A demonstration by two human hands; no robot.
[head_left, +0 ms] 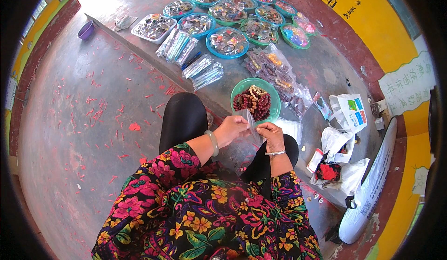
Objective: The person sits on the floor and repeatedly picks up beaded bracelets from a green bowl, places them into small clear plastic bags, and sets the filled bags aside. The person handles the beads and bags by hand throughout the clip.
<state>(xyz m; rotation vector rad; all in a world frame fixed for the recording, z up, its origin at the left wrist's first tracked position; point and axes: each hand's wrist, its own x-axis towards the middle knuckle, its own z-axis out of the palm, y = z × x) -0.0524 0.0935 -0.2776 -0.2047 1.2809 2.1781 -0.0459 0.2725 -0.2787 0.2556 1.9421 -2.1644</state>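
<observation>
A small clear plastic bag [249,119] is stretched between my two hands, above my lap. The fingers of my left hand [233,128] are closed on its left side; a pale bangle circles that wrist. My right hand [272,136] pinches the bag's other edge, with a silver bracelet on the wrist. Whether anything lies inside the bag, I cannot tell. Just beyond it stands a green plastic basin [275,102] holding dark red and cream bead strings [255,100]. A stack of clear bags [291,128] lies to the right of my right hand, beside my knee.
Several basins of small packaged goods [228,42] stand at the back. Bundles of wrapped sticks [205,72] and bagged beads [274,69] lie nearer. White shopping bags [348,113] and a long white roll [368,204] are at the right. A purple basin [85,30] sits far left; red scraps litter the floor.
</observation>
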